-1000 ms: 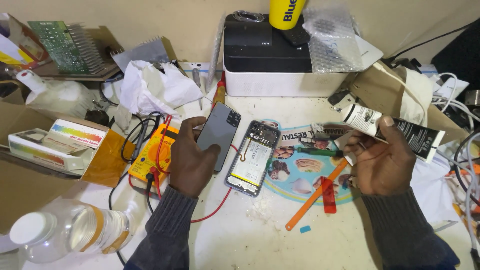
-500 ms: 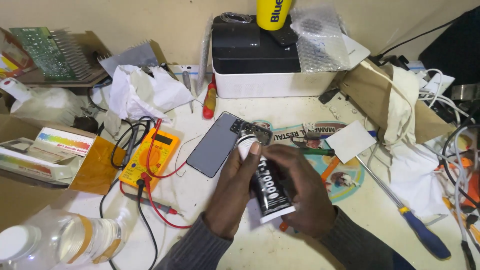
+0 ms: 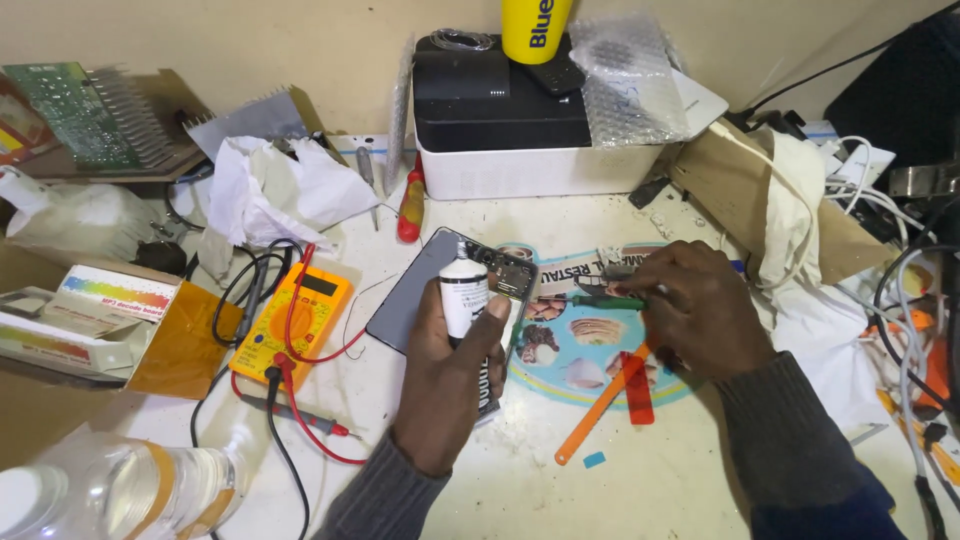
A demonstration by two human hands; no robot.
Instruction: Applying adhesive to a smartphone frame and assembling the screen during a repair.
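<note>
My left hand grips a black-and-white glue tube upright, its white top pointing away from me, just over an opened phone and its grey back cover lying on the table. My right hand rests on a colourful printed mat to the right of the phone, fingers closed on a thin green-handled tool that points left toward the phone.
A yellow multimeter with red and black leads lies left of the phone. An orange pry stick and red strip lie on the mat. A black-and-white box stands behind; a plastic bottle at bottom left; cables at right.
The glue tube passed from my right hand to my left, which now holds it over the phone. My right hand moved right onto the mat and took hold of the green-handled tool.
</note>
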